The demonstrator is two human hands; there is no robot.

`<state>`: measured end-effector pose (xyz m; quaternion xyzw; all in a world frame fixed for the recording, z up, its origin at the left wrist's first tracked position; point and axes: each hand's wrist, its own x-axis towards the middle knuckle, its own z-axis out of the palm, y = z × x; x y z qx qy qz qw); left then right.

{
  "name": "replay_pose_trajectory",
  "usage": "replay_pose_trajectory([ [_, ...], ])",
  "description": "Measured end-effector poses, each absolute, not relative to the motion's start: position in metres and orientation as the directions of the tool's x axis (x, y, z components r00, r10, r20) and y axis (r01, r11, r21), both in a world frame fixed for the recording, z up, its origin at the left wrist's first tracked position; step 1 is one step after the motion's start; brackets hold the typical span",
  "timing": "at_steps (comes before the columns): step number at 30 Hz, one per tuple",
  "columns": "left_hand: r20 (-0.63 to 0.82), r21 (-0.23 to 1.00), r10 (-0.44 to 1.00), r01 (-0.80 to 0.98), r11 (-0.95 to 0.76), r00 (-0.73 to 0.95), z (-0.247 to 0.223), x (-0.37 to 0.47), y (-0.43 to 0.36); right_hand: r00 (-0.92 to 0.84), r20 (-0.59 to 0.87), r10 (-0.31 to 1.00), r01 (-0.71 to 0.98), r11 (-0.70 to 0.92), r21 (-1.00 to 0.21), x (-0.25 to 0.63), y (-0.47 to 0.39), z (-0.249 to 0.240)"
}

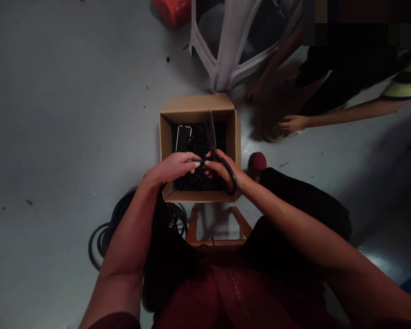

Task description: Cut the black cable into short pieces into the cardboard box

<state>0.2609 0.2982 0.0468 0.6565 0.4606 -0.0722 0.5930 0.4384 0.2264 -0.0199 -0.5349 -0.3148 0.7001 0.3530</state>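
Observation:
Over an open cardboard box [196, 196], my left hand [178, 165] is closed, its fingertips pinching a small dark piece [200, 161] too small to make out fully. My right hand [222, 168] is closed around a pair of scissors [212, 132]. The black handle loops over the hand and the blades point away from me. Its thumb and finger also meet near the same dark piece, close to my left fingertips. Many small shiny black pieces [188, 183] fill the box below. A phone [184, 138] with a light edge lies on them at the left.
Behind the box stands a white plastic stool [222, 55], with a red bag [174, 10] beyond. A co-worker's hand [292, 124] is at the right. Coiled black cable or hose [102, 242] lies at my left. A wooden stool frame [212, 243] is between my legs.

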Motion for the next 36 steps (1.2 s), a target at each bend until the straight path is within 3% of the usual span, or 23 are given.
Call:
replay_pose_trajectory([
  [9,-0.648,0.709,0.506,0.693,0.129,0.569,0.046,0.264,0.288,-0.223,-0.523,0.822,0.095,-0.516,-0.851,0.451,0.24,-0.007],
  [17,-0.693,0.711,0.434,0.645,0.28,0.576,0.047,0.262,0.28,-0.225,-0.476,0.85,0.2,-0.438,-0.877,0.461,0.247,0.006],
  [23,-0.648,0.736,0.565,0.61,0.294,0.51,0.034,0.264,0.275,-0.174,-0.454,0.874,0.392,-0.362,-0.846,0.463,0.25,0.002],
  [28,-0.584,0.767,0.669,0.581,0.271,0.459,0.037,0.251,0.285,-0.133,-0.452,0.882,0.412,-0.365,-0.835,0.458,0.243,-0.009],
  [36,-0.612,0.771,0.718,0.455,0.447,0.332,0.058,0.221,0.301,-0.21,-0.55,0.808,0.351,-0.463,-0.814,0.436,0.224,-0.013],
])
